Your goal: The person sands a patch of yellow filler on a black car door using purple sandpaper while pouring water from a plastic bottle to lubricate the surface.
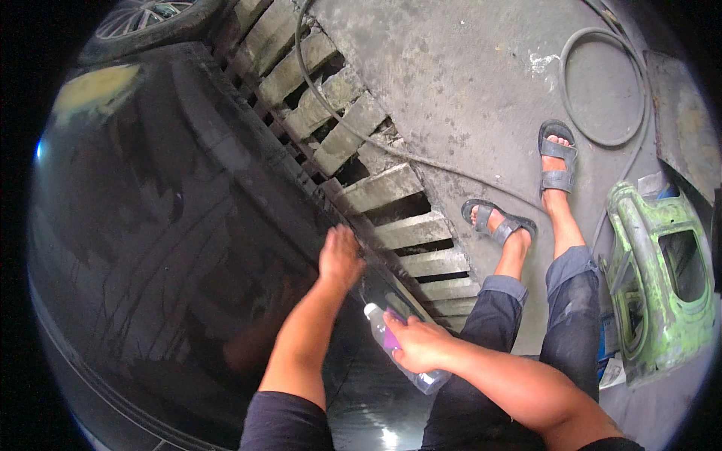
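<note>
My left hand (340, 255) is on the dark car panel (165, 225) at its right-hand edge, fingers bent and bunched, slightly blurred; whatever may be under them is hidden. My right hand (417, 342) grips a clear plastic bottle (430, 379) with a white cap and purple label, tilted over the panel's edge just below and right of my left hand. The panel is glossy in parts, with streaks and a yellowish patch at the upper left.
A broken concrete grate (380, 188) runs beside the car, whose wheel (139, 22) shows top left. My sandalled feet (556, 161) are on grey floor. A hose (602, 143) loops there. At right lie a green bare body part (632, 286) and a metal panel (677, 113).
</note>
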Demonstrator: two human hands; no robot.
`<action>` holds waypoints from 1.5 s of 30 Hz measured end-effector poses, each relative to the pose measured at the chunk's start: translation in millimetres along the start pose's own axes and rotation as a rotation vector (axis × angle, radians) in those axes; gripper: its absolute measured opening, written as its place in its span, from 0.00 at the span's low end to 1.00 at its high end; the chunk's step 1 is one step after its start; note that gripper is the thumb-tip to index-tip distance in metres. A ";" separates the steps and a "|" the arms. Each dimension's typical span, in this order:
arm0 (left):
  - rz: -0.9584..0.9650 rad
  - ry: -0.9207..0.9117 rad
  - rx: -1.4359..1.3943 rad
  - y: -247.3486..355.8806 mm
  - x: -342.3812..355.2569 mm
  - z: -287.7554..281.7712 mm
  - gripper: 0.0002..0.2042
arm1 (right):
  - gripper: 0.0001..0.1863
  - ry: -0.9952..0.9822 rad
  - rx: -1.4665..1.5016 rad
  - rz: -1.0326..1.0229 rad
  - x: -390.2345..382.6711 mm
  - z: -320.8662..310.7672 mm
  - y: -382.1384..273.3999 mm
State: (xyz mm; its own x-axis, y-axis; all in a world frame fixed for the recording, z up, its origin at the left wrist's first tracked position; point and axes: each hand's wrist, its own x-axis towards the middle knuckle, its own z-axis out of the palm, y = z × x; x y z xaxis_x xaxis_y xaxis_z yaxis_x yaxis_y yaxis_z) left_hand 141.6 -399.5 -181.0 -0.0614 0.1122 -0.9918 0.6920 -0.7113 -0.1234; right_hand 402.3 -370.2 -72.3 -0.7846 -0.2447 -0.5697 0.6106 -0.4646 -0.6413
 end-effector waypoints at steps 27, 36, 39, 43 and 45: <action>-0.387 -0.027 0.234 -124.8 58.4 -59.1 0.41 | 0.45 0.072 0.037 -0.080 15.3 -37.7 -9.7; -0.432 -0.027 0.240 -84.4 41.3 -45.8 0.44 | 0.45 0.144 -0.019 -0.147 13.3 -57.5 -27.4; -0.248 0.031 0.162 -30.4 8.0 -10.8 0.45 | 0.45 0.062 0.016 -0.091 2.2 -49.4 -26.6; 0.007 0.038 0.091 -36.1 -44.8 29.6 0.44 | 0.44 -0.012 -0.007 -0.055 -18.0 -53.9 -56.0; -0.106 0.101 0.071 -88.9 -54.1 -25.1 0.42 | 0.43 0.053 -0.036 -0.099 -28.0 -63.9 -66.9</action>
State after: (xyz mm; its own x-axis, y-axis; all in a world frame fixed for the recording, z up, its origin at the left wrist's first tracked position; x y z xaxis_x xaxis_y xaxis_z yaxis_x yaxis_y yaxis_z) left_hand 101.5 -325.0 -115.5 -0.0562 0.2562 -0.9650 0.6329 -0.7384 -0.2329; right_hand 390.3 -277.8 -46.2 -0.8350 -0.1533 -0.5285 0.5347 -0.4532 -0.7133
